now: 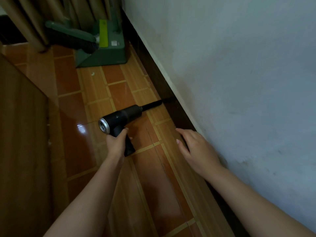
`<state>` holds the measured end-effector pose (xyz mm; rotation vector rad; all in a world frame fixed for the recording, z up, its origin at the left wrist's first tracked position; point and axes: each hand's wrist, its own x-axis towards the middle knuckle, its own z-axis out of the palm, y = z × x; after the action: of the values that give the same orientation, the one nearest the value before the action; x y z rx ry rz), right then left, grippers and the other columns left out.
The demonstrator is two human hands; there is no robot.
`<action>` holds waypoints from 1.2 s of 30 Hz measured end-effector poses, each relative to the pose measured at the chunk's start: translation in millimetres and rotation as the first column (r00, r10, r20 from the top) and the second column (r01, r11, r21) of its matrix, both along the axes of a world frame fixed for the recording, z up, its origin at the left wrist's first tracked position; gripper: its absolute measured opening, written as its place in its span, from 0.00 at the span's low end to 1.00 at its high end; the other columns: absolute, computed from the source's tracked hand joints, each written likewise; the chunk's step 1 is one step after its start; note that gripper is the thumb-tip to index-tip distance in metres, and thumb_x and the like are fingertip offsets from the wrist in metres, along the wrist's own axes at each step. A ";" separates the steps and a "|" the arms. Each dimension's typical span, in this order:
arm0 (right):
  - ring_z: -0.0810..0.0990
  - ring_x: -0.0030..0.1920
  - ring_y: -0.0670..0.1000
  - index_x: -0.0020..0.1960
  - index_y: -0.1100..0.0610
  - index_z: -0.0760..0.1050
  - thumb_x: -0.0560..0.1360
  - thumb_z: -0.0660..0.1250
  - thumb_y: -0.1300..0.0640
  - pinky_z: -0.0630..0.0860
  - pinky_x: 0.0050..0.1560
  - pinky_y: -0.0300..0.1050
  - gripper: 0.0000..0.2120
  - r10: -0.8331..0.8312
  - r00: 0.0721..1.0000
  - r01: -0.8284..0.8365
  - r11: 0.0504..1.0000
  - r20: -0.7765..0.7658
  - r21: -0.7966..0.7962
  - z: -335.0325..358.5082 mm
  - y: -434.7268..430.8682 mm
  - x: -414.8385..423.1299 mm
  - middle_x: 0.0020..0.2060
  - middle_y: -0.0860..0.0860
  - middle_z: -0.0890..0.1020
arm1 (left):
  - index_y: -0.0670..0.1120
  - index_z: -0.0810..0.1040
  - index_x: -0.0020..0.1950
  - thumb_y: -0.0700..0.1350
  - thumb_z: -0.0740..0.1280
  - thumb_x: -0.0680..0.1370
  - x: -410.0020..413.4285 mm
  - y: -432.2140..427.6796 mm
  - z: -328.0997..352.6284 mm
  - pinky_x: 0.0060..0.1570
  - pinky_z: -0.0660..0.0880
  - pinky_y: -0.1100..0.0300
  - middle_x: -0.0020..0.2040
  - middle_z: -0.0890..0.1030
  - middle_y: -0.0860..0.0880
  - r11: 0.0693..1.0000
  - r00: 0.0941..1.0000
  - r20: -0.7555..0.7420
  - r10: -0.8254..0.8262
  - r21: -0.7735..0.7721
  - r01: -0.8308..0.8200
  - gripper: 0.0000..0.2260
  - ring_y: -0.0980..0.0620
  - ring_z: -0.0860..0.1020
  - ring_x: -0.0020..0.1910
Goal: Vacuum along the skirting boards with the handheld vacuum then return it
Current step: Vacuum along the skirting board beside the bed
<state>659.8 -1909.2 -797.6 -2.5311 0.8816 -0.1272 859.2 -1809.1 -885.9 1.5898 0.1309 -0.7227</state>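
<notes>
Nearest, the left hand (116, 142) curls its fingers (125, 130) round the grip of the black pistol-shaped handheld vacuum with a silver rear ring (123, 115), low over the glossy orange-brown tiled floor (95, 93). The right hand (196, 149) hovers with fingers relaxed and holding nothing, just beside the dark brown skirting board (159, 79). The vacuum's slim black nozzle (152, 104) points at the board's foot, though I cannot tell whether it touches. A brown wooden panel (22, 134) edges the floor strip on the left. Beyond open tiles, a green plastic dustpan (106, 55) stands near the board.

Black pistol-grip handheld vacuum (123, 115), silver rear cap, roughly level, slim nozzle tip at dark skirting board (154, 77)
</notes>
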 end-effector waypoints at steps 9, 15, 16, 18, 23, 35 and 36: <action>0.68 0.66 0.49 0.72 0.56 0.63 0.81 0.54 0.52 0.67 0.62 0.41 0.20 -0.029 0.999 0.029 1.000 -0.017 -0.008 -5.5 -3.9 -2.7 0.67 0.50 0.71 | 0.37 0.72 0.63 0.41 0.68 0.76 -20.3 21.2 0.6 0.35 0.73 0.58 0.45 0.77 0.42 0.999 0.999 -0.002 -0.051 -0.009 0.051 0.17 0.50 0.77 0.34; 0.68 0.67 0.49 0.72 0.55 0.63 0.81 0.54 0.52 0.67 0.63 0.42 0.21 -0.053 0.997 0.053 0.999 -0.047 -0.007 -9.6 -5.6 -7.4 0.68 0.50 0.71 | 0.39 0.71 0.64 0.41 0.67 0.76 -35.3 34.3 1.3 0.36 0.74 0.58 0.42 0.77 0.43 0.997 0.997 -0.011 -0.078 -0.028 0.078 0.17 0.50 0.77 0.36; 0.68 0.67 0.49 0.72 0.55 0.63 0.81 0.54 0.52 0.67 0.63 0.42 0.21 -0.055 0.997 0.054 0.998 -0.051 -0.008 -10.1 -5.9 -8.0 0.68 0.50 0.71 | 0.39 0.72 0.63 0.40 0.67 0.76 -36.1 35.0 2.1 0.35 0.74 0.59 0.41 0.77 0.43 0.996 0.997 -0.004 -0.080 -0.026 0.080 0.16 0.50 0.77 0.35; 0.68 0.67 0.49 0.72 0.55 0.62 0.81 0.54 0.52 0.66 0.63 0.42 0.21 -0.058 0.997 0.058 0.998 -0.052 -0.012 -10.8 -6.6 -9.2 0.68 0.50 0.71 | 0.38 0.72 0.62 0.39 0.66 0.76 -36.2 34.8 4.6 0.34 0.73 0.59 0.38 0.76 0.44 0.996 0.997 0.012 -0.080 -0.025 0.080 0.15 0.51 0.76 0.34; 0.68 0.67 0.49 0.72 0.55 0.62 0.81 0.54 0.51 0.65 0.63 0.41 0.21 -0.070 0.997 0.070 0.998 -0.039 -0.006 -11.3 -9.2 -11.2 0.67 0.50 0.71 | 0.38 0.72 0.64 0.41 0.67 0.76 -30.3 25.1 5.6 0.33 0.72 0.60 0.45 0.77 0.43 0.999 0.999 0.023 -0.036 -0.006 0.036 0.18 0.52 0.76 0.34; 0.67 0.68 0.49 0.72 0.55 0.62 0.81 0.53 0.51 0.66 0.64 0.42 0.21 -0.060 0.998 0.059 0.998 -0.036 -0.025 -14.3 -14.3 -6.2 0.68 0.50 0.71 | 0.40 0.71 0.63 0.40 0.67 0.76 -10.7 -0.1 6.7 0.35 0.74 0.57 0.39 0.76 0.46 0.998 0.999 0.013 0.042 -0.039 -0.042 0.17 0.51 0.76 0.34; 0.67 0.68 0.48 0.72 0.55 0.62 0.81 0.53 0.51 0.65 0.64 0.42 0.21 -0.061 0.998 0.060 0.998 -0.034 -0.024 -14.0 -15.0 -5.5 0.68 0.50 0.71 | 0.40 0.71 0.63 0.41 0.68 0.76 -9.5 -1.8 6.3 0.36 0.75 0.57 0.38 0.76 0.46 0.998 0.999 0.014 0.048 -0.038 -0.047 0.17 0.51 0.76 0.33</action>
<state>654.3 -1924.1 -811.6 -2.5363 0.9757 -0.1135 849.6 -1810.9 -879.6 1.5512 0.1430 -0.6728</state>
